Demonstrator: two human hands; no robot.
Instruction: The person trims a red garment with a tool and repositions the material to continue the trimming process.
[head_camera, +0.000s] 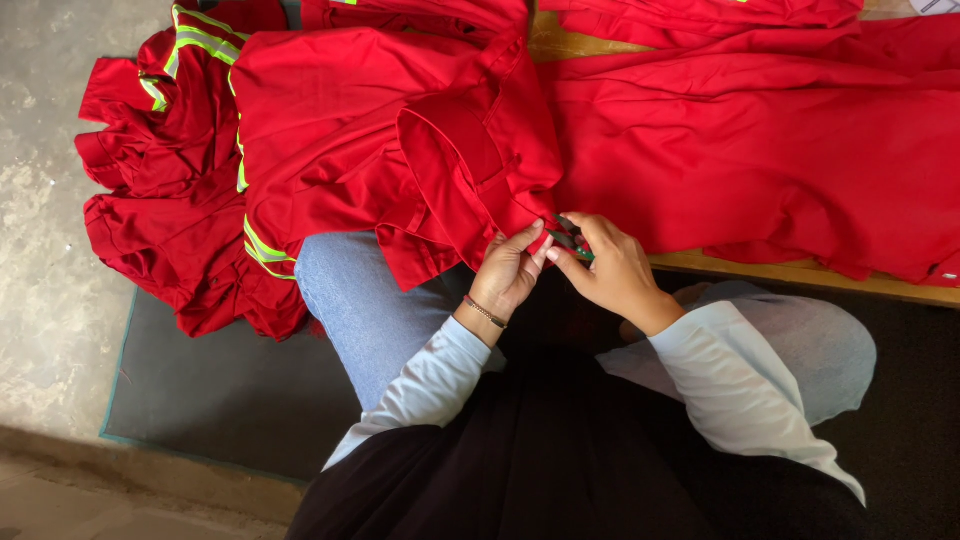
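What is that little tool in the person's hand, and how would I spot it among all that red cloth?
Start at the wooden table covered in red garments. At its near edge both hands meet on a hem. The right hand pinches a small green-handled tool, probably thread snips, beside the left hand; it is the only green, hard thing there.

free: grey mat (220, 390) left | blocked: red garments (760, 140) cover wooden bench (800, 272)

Soft even daylight, sharp focus
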